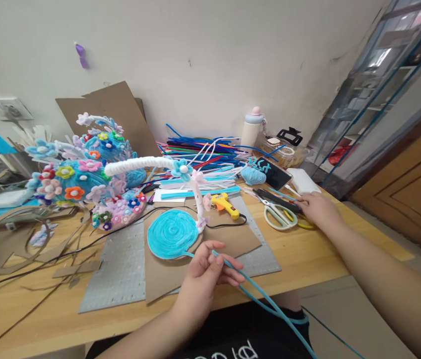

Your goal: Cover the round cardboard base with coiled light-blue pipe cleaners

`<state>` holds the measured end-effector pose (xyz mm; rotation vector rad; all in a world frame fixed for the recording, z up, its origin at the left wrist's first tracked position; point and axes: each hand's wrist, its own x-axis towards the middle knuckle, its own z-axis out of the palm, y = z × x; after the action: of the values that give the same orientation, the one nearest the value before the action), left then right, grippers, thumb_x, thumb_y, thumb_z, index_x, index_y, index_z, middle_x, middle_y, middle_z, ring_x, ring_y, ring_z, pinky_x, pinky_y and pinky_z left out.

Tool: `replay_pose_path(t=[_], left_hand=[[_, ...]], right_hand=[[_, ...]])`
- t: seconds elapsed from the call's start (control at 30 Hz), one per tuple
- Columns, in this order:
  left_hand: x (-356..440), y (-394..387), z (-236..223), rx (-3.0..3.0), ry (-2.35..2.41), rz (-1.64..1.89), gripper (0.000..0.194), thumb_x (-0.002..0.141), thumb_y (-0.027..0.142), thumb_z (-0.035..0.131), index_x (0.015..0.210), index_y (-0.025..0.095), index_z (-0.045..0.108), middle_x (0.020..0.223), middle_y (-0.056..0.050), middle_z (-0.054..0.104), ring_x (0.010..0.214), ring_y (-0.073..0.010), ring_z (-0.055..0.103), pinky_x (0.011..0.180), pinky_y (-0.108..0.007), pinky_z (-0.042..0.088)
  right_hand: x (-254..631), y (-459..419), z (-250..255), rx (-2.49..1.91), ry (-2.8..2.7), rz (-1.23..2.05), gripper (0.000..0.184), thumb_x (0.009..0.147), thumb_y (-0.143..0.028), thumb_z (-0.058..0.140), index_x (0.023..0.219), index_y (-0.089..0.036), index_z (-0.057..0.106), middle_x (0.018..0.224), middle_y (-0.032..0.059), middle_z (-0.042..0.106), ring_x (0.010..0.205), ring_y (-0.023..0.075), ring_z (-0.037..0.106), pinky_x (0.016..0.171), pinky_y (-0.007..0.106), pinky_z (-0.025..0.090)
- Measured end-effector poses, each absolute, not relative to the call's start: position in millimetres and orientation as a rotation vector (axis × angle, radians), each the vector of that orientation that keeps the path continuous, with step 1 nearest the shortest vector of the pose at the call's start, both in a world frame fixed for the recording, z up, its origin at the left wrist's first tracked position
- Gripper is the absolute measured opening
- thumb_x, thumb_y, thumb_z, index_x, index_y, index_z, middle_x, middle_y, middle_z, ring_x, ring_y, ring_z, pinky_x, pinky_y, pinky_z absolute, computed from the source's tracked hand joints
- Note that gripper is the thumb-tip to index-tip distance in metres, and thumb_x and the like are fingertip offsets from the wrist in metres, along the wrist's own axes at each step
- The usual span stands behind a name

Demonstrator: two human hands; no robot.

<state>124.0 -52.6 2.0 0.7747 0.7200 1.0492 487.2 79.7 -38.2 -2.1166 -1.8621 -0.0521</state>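
Light blue, fuzzy strand is the material in hand: the left grip point(215, 264) is pinched on a light blue strand point(258, 290), thumb against fingers, with one tip poking up between them. Two lengths trail below this grip toward the lap; whether they are one piece cannot be told. Just beyond it and to its left lies a coiled disc point(173, 233) of the same blue, from whose lower edge a short tail runs to the fingers. The disc rests on a cardboard sheet point(165, 284), itself on a grey cutting mat point(113, 279).

The right grip point(317, 207) is well apart, out to the right, its fingertips low over the tabletop point(307, 259); whether they close on anything cannot be told. Scissors point(274, 205) lie just left of it, and a white box-shaped device point(303, 181) just beyond it. A yellow glue gun point(225, 205) lies past the left grip, near the disc.

For good work here, the pinch is probably best kept close to the strand's tip, light enough not to flatten the pile. The tail from the disc seems to want slight, even tension, so the outer turn stays snug, and the trailing lengths should hang untwisted.
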Motion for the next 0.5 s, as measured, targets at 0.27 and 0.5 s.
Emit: replay_pose_path(t=[0.27, 0.5], left_hand=[[114, -50, 3, 0.779, 0.744, 1.095, 0.036, 0.075, 0.037, 0.075, 0.077, 0.017, 0.044, 0.072, -0.005, 0.073, 0.05, -0.0113, 0.065, 0.049, -0.019, 0.048], [104, -47, 11, 0.841, 0.748, 1.109, 0.029, 0.076, 0.036, 0.075, 0.082, 0.016, 0.054, 0.061, 0.0, 0.069, 0.034, -0.0016, 0.046, 0.037, -0.011, 0.031]], right_hand=[[459, 51, 3, -1.998, -1.55, -0.194, 0.035, 0.095, -0.033, 0.041, 0.089, -0.008, 0.065, 0.102, 0.0206, 0.063, 0.102, 0.0286, 0.059, 0.086, 0.037, 0.047], [350, -51, 32, -1.384, -1.851, 0.283, 0.024, 0.09, -0.032, 0.052, 0.108, -0.025, 0.067, 0.084, 0.0047, 0.073, 0.073, 0.0203, 0.07, 0.066, 0.029, 0.057]])
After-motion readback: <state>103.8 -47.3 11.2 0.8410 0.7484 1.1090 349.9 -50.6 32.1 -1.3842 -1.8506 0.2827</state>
